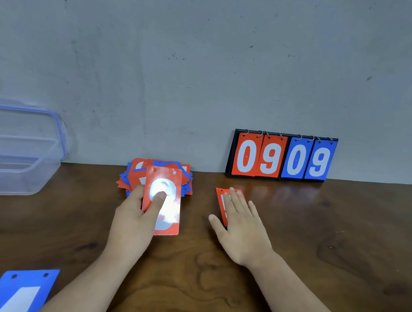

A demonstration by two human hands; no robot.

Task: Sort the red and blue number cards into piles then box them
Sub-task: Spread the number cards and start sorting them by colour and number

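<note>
A mixed heap of red and blue number cards (135,176) lies by the wall at the table's centre. My left hand (135,214) pinches a red card (169,211) with a white digit, thumb on its face, just in front of the heap. To the right, my right hand (240,221) lies flat with straight fingers on a red card (221,200) on the table. A single blue card (21,291) lies at the near left corner. A clear plastic box (9,152) with a blue rim stands at the far left.
A flip scoreboard (281,157) showing 09 in red and 09 in blue leans against the grey wall at the back right. The dark wooden table (344,254) stretches right and toward me.
</note>
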